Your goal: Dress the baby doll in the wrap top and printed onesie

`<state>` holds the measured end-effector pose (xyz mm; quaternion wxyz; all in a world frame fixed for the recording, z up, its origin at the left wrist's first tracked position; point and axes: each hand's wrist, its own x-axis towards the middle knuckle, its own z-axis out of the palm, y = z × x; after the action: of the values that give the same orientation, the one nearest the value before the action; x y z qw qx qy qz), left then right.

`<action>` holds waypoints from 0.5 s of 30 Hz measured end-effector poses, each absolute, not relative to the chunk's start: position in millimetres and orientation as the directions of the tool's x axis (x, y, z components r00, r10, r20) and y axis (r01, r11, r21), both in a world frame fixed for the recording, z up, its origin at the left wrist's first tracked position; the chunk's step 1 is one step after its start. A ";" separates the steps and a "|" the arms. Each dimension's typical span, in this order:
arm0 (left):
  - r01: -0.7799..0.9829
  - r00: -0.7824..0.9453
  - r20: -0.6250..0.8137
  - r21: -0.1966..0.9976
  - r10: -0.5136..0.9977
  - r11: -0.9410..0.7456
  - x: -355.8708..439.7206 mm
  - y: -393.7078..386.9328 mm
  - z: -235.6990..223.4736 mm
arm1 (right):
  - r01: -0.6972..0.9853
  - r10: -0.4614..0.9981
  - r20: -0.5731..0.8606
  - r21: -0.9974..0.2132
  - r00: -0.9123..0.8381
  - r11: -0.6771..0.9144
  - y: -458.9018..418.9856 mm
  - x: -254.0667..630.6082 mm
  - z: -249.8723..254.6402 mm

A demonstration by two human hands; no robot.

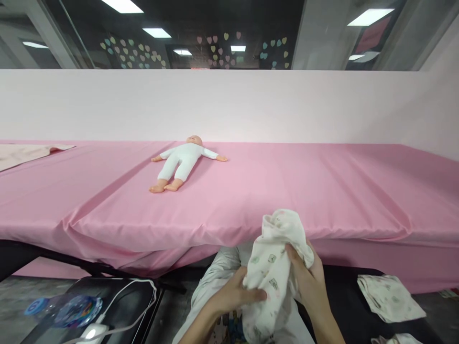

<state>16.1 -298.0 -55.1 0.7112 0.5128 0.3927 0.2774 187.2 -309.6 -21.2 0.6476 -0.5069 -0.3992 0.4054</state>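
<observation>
Both my hands hold a small white printed baby garment [274, 260] in front of me, below the near edge of the pink table [287, 191]. My left hand [233, 296] grips its lower left side with the fingers closed over the cloth. My right hand [308, 277] clasps its right side, fingers wrapped round the fabric. A baby doll [182, 162] in a white bodysuit lies on its back on the pink cover, arms spread, well beyond my reach at centre left.
Folded printed cloths [389, 296] lie on a dark surface at lower right. A plastic bottle [68, 309] and a white cable with a device [95, 330] sit at lower left. A beige cloth [25, 154] lies at the table's far left. A pale partition wall [229, 105] backs the table.
</observation>
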 end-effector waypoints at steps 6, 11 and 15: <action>-0.277 0.624 -0.200 0.847 0.755 0.453 20.3 -298.7 -63.5 | -0.413 0.897 -0.224 -0.909 0.380 -0.052 -310.2 177.8 -14.4; -0.128 0.724 -0.258 0.860 0.639 0.493 23.5 -301.9 -61.8 | -0.349 0.923 -0.240 -0.928 0.301 -0.127 -310.7 184.2 -12.6; -0.195 0.661 -0.259 0.848 0.705 0.493 25.2 -304.9 -60.4 | -0.039 0.966 0.132 -0.989 0.222 0.144 -311.4 195.6 -5.4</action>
<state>25.2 -304.9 -60.4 0.8089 0.4195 0.3040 0.2780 195.6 -311.4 -5.4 0.5991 -0.5019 -0.4616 0.4196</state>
